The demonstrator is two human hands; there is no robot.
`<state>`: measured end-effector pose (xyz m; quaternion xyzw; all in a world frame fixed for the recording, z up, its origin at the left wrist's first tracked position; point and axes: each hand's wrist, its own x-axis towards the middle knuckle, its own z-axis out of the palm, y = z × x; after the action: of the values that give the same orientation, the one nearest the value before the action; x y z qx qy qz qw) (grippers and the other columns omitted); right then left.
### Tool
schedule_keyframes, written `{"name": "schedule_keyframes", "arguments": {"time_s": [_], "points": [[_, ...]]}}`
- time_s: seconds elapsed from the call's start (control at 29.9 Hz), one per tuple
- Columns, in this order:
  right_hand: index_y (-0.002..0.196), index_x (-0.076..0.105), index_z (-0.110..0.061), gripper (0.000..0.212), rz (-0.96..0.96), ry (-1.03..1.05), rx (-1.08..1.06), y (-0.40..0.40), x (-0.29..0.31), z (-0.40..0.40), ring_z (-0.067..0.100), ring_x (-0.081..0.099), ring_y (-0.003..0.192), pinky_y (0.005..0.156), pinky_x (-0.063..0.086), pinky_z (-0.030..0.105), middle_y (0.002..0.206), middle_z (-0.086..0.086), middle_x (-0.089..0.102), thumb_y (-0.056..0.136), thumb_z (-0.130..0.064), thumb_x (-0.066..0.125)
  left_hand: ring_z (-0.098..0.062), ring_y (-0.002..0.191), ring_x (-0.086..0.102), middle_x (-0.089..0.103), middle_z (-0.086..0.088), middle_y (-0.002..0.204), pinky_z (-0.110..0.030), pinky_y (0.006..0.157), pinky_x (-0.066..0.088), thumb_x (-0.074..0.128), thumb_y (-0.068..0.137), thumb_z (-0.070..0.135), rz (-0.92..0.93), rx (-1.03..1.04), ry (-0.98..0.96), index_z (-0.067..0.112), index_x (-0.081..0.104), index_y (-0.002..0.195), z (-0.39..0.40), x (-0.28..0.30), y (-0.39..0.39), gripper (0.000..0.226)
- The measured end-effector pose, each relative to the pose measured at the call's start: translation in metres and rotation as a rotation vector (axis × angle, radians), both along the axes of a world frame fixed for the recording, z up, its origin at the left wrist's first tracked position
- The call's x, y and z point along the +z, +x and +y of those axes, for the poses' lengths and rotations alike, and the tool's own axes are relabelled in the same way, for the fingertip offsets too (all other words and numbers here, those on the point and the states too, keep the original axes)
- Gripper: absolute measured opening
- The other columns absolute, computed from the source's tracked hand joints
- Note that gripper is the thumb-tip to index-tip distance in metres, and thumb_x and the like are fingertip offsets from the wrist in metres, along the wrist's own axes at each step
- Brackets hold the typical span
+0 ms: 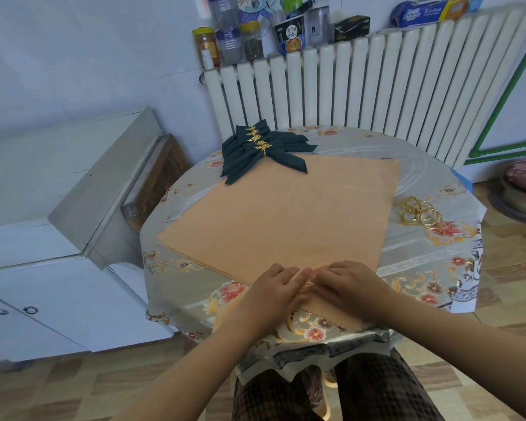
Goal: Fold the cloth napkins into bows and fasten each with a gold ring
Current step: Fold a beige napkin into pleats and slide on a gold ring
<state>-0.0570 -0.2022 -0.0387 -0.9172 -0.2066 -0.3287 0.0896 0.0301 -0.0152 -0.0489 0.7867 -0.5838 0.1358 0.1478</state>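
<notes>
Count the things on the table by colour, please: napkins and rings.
Dark green napkins, folded into bows, ringed: 3, as far as the stacked rings show
Orange napkins, a flat stack: more than 1, exact count hidden
Loose gold rings, tangled: cannot tell
Total: not countable exactly

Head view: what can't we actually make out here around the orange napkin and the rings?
- Near corner of the orange napkin: covered by the left hand and right hand, so the fold there is unreadable.
- Gold rings: overlapping and small; count unclear.
- Green bows: stacked; lower ones hidden by the top one, count unclear.
- Jar labels on the radiator: too small and blurred.
</notes>
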Motion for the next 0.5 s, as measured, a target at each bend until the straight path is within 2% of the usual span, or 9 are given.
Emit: {"name": "schedule_keyframes", "arguments": {"time_s": [0.13,0.23,0.3,0.4,0.5], "points": [[0.071,0.068,-0.013,0.035,-0.001,0.041,-0.023,0.001,-0.004,0.0,0.017,0.064,0.059,0.048,0.05,0.025,0.07,-0.001,0.069,0.091,-0.032,0.046,-0.018,0.085,0.043,0.067,-0.007,0.099,-0.029,0.072,0.049,0.048,0.09,0.031,0.094,0.029,-0.04,0.009,0.063,0.121,-0.004,-0.003,0.003,0.041],[0.076,0.069,-0.013,0.048,0.01,0.082,-0.038,-0.002,-0.01,0.0,0.018,0.063,0.063,0.049,0.05,0.028,0.075,-0.001,0.07,0.1,-0.037,0.035,-0.02,0.087,0.045,0.062,-0.007,0.09,-0.027,0.076,0.04,0.052,0.091,0.027,0.314,0.083,-0.127,0.016,0.065,0.12,-0.005,0.0,0.002,0.034],[0.079,0.07,-0.012,0.045,0.061,0.129,-0.063,-0.003,-0.011,0.0,0.019,0.064,0.066,0.051,0.051,0.028,0.079,0.0,0.07,0.098,-0.038,0.039,-0.022,0.088,0.046,0.059,-0.007,0.088,-0.026,0.077,0.035,0.054,0.089,0.02,0.41,0.112,-0.15,0.018,0.066,0.12,-0.008,0.004,0.003,0.033],[0.087,0.074,-0.016,0.033,0.146,0.227,-0.102,-0.009,-0.007,0.002,0.017,0.066,0.074,0.059,0.052,0.024,0.084,-0.002,0.072,0.089,-0.037,0.049,-0.024,0.087,0.048,0.058,-0.008,0.085,-0.027,0.075,0.036,0.054,0.088,0.018,0.421,0.117,-0.164,0.016,0.067,0.116,-0.012,0.007,0.001,0.031],[0.094,0.075,-0.02,0.034,0.187,0.324,-0.165,-0.018,0.0,0.0,0.012,0.065,0.081,0.069,0.048,0.019,0.091,-0.004,0.072,0.088,-0.04,0.048,-0.025,0.085,0.048,0.058,-0.009,0.083,-0.029,0.073,0.04,0.052,0.09,0.021,0.396,0.098,-0.172,0.014,0.068,0.115,-0.015,0.01,0.001,0.031]]}}
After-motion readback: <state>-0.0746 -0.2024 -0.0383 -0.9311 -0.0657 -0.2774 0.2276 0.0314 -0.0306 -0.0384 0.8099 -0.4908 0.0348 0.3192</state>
